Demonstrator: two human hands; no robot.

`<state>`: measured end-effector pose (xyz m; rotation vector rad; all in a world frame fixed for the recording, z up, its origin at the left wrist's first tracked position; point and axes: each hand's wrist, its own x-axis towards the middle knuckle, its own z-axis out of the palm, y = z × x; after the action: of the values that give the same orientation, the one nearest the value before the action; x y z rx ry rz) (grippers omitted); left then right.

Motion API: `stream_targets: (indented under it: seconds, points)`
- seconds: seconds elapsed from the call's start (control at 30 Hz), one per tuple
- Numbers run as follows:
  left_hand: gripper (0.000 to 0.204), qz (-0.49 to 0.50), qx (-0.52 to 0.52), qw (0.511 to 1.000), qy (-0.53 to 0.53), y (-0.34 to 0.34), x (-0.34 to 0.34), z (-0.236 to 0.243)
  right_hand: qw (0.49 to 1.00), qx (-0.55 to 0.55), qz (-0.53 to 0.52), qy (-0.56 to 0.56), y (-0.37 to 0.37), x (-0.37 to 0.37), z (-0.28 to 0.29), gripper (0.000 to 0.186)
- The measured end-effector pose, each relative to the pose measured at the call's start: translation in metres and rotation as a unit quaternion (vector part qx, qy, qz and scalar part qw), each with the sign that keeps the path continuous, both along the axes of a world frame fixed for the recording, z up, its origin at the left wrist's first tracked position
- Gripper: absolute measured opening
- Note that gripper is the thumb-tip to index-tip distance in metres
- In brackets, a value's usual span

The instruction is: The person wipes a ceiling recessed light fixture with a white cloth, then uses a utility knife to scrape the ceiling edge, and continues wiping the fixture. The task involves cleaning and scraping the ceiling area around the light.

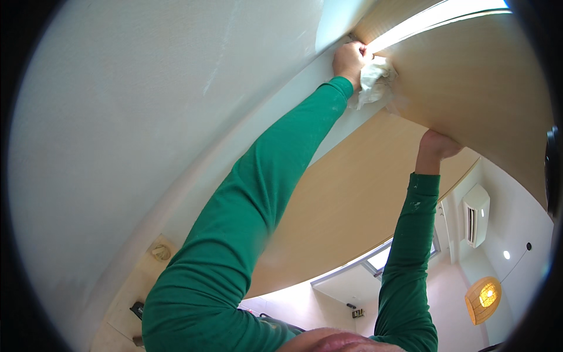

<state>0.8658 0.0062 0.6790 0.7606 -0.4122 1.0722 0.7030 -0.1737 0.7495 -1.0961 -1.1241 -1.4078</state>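
Observation:
My left hand (351, 59) is raised high at the junction of the pale white wall (111, 111) and a light wooden panel (469, 82), fingers curled closed on a crumpled white cloth (375, 79) beside a bright narrow gap (425, 20). Lower and to the right, my right hand (438, 145) presses against the underside edge of that panel; its fingertips are hidden. Both arms wear green sleeves with pale smudges. A second wooden surface (328, 199) spans behind my arms.
An air conditioner (475, 214) and a woven hanging lamp (483, 299) are at the lower right, with a window (380, 258) beyond the wooden surface. A round fitting (160, 252) and dark small objects (138, 309) are on the lower left.

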Motion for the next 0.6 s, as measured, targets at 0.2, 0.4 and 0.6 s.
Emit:
stream_targets:
  seconds: [0.2, 0.4, 0.6]
  points:
    - [0.021, 0.06, -0.006, 0.998, -0.03, -0.01, 0.002, -0.006, 1.0, -0.003, -0.014, 0.0, -0.002, -0.001, 0.003, 0.048]
    - [0.021, -0.004, -0.032, 0.996, -0.089, -0.006, 0.006, -0.015, 1.0, -0.012, -0.013, -0.004, -0.009, 0.006, 0.022, 0.049]
    - [0.022, -0.15, -0.017, 0.983, -0.104, -0.04, -0.076, -0.043, 0.997, -0.066, 0.027, 0.019, -0.058, -0.009, 0.036, 0.045]
